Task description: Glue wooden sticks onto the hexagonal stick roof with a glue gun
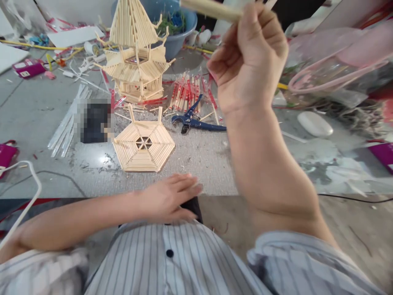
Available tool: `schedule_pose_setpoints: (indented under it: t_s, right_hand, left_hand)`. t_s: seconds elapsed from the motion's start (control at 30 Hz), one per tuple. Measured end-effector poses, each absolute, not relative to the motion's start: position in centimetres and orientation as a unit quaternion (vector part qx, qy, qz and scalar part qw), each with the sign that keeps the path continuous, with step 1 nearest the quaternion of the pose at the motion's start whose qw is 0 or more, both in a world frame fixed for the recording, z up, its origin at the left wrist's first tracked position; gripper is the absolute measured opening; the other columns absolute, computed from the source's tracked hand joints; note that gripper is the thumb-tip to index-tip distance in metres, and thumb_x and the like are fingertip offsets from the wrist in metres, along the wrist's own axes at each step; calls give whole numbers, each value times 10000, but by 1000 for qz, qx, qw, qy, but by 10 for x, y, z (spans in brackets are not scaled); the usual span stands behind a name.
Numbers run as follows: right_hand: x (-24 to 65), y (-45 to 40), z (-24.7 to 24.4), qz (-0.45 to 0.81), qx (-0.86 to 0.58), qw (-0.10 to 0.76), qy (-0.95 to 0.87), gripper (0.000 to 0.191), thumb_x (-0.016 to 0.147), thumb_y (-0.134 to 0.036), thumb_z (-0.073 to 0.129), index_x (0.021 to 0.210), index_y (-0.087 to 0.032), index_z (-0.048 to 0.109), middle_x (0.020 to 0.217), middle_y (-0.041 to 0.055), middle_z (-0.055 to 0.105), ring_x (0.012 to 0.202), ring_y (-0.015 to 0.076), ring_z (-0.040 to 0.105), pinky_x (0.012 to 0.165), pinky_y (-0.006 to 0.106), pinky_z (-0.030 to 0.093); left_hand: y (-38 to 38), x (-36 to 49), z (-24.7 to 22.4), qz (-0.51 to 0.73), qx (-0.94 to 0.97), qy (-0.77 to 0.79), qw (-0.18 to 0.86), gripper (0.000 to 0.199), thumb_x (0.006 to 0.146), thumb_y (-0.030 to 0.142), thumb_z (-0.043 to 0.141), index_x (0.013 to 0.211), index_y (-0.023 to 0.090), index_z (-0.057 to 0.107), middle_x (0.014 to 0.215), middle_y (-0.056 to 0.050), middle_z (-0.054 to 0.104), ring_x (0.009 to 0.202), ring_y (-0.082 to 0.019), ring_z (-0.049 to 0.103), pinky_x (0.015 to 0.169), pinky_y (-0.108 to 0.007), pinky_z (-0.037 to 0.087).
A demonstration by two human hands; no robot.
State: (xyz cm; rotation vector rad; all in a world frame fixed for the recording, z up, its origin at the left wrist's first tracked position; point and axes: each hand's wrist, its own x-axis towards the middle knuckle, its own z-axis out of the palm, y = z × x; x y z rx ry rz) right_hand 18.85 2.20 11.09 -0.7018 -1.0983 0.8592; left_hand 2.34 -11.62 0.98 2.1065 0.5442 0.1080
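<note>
My right hand [253,53] is raised at the upper right, its fingers closed on a pale wooden stick [211,9] that points left and is blurred by motion. At the table's front edge lies my left hand [172,196], fingers stretched out and holding nothing. Just beyond it a six-sided wooden stick panel [144,157] rests flat, with a spoked opening in its middle and two short sticks poking up at the back. Behind that stands a tiered pagoda model [135,69] built of thin sticks. A blue-handled cutter [196,123] lies right of the panel.
Red-wrapped sticks [186,94] lie behind the cutter. Clear glue sticks [66,123] and a blurred-out dark object [95,122] are at left. A blue basin [184,24] stands at the back. On the right are a white oval object [315,123] and plastic bags [325,61].
</note>
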Motion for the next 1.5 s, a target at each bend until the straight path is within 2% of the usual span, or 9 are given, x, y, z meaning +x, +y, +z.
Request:
schedule_pose_setpoints:
  t_s: [0.17,0.37,0.5,0.63,0.83,1.0,1.2,1.37,1.5]
  right_hand:
    - [217,7,80,406,-366,698,-464,308,675,-410,776,784,-250,537,671,-33,561,512,54,512,470,166,439]
    - [223,0,69,415,-339,682,-497,395,610,-499,795,809,-245,568,669,-36,591,485,55,520,465,201,427]
    - [222,-7,73,424,-316,693,-491,402,570,-469,830,787,-229,590,628,-47,600,457,52,519,444,200,428]
    - [223,-9,66,395,-308,715,-488,362,652,-478,777,820,-226,580,640,-64,589,458,50,537,432,180,423]
    - [204,1,72,366,-331,741,-455,226,780,-455,660,829,-266,546,700,-40,566,518,76,516,486,220,464]
    - [189,8,90,346,-356,740,-455,158,800,-424,612,841,-290,538,725,-26,545,545,106,510,524,264,472]
    - [205,12,65,370,-385,725,-435,96,836,-350,587,849,-273,531,705,-43,563,532,84,521,509,241,457]
    - [217,2,32,448,-387,684,-426,150,805,-360,648,838,-238,567,677,-61,582,485,57,520,467,200,453]
    - [216,-8,19,532,-378,644,-399,246,692,-366,756,796,-208,599,627,-68,597,441,47,524,418,180,444]
  left_hand:
    - [-118,-48,-20,-29,950,231,206,684,905,512,437,1474,157,302,1553,-164,265,1471,-273,160,1193,-464,161]
    - [-106,22,-37,3,956,210,206,695,876,493,506,1452,133,357,1534,-229,262,1443,-368,212,1148,-560,197]
    - [-100,85,-28,23,949,164,269,773,811,493,603,1432,90,379,1524,-242,286,1434,-372,240,1161,-536,188]
    - [-100,110,-6,52,892,103,437,356,904,247,458,1195,125,622,1322,-152,599,1344,-284,445,1190,-515,148]
    - [-93,125,9,285,531,252,757,583,904,432,434,1419,169,358,1516,-82,393,1416,-221,335,1171,-410,302]
    - [-97,117,11,154,479,161,849,694,827,527,563,1407,189,387,1477,-98,442,1364,-234,412,1135,-416,349]
    - [-85,77,17,-123,748,148,635,213,822,354,578,752,168,653,723,12,652,770,-132,609,733,-244,459]
    - [-70,57,26,61,793,320,514,404,782,240,544,479,177,284,471,69,269,479,-55,290,468,-209,235]
    - [-64,44,24,229,791,331,460,292,804,226,534,558,171,388,612,29,496,557,-63,434,525,-194,340]
